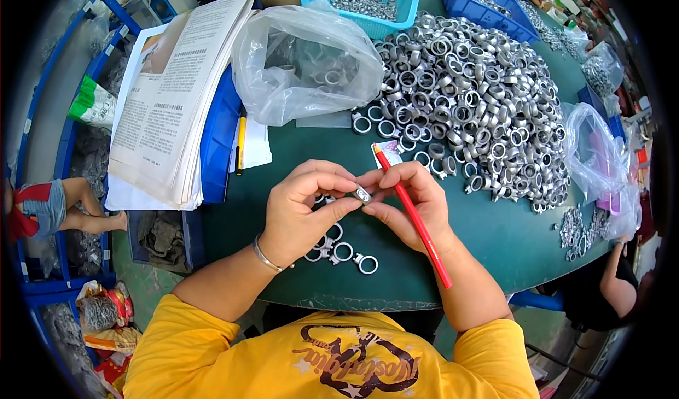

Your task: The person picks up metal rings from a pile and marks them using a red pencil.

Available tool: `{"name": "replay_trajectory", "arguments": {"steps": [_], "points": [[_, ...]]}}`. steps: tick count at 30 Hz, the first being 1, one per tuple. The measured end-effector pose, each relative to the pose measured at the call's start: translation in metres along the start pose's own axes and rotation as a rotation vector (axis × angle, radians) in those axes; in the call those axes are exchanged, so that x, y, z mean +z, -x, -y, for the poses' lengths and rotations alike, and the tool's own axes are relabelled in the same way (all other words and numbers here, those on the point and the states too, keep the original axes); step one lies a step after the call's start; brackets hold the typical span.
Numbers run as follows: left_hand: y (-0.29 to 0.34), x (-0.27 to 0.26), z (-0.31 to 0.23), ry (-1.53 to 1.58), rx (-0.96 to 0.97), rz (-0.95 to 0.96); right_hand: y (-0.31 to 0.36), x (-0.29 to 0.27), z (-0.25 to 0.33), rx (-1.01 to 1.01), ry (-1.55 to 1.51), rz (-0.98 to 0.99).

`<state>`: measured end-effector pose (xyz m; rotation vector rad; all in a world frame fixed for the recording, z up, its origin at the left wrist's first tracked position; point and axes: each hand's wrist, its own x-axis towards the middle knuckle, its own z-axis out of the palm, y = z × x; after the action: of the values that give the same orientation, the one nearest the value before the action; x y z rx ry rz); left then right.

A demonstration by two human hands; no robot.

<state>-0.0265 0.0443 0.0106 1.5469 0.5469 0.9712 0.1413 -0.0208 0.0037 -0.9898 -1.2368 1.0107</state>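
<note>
Between the fingertips of both hands, over the near part of the green table, is a small metal ring [362, 195], seen edge-on. My left hand [305, 202] pinches its left end with thumb and fingers. My right hand [412, 202] grips its other end and also carries a red pencil [417, 226], which slants across the fingers, its tip pointing up and away. Several loose metal rings [342, 251] lie on the table just below my hands, partly hidden by the left one. A big heap of similar metal rings [488, 106] spreads beyond my right hand.
A clear plastic bag [311, 67] lies at the back left, beside stacked newspapers [173, 102] on a blue bin [221, 134]. A yellow pen [241, 143] rests near them. Behind the heap stand a turquoise basket [407, 24] and a blue crate [520, 28]. Another person [615, 286] sits at the right.
</note>
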Motion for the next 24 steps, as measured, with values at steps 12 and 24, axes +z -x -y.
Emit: {"name": "replay_trajectory", "arguments": {"steps": [12, 24], "points": [[0.004, -0.007, -0.002, -0.114, -0.034, 0.035, -0.001, 0.006, 0.001, -0.020, 0.037, -0.049], [-0.002, -0.021, -0.024, -0.938, -0.067, 0.188, 0.025, -0.057, 0.042, 0.096, 0.110, -0.581]]}}
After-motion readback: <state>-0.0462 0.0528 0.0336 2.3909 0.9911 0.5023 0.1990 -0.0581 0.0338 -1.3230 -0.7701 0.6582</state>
